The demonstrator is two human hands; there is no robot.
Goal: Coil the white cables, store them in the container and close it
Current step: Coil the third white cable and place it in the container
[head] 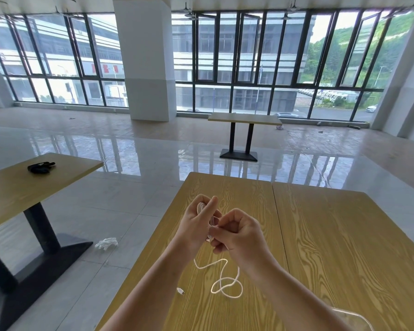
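Above the desk (320,235), the left hand (196,225) has its fingers wrapped around a coil (201,207) of white cable; the right hand (237,235) pinches the strand, whose loose tail (225,280) loops on the desk toward its near edge, beside a clear container (351,318) at the near edge

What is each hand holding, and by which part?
Left hand holds the cable's coiled loops; right hand pinches the strand beside them. The tail hangs loose.
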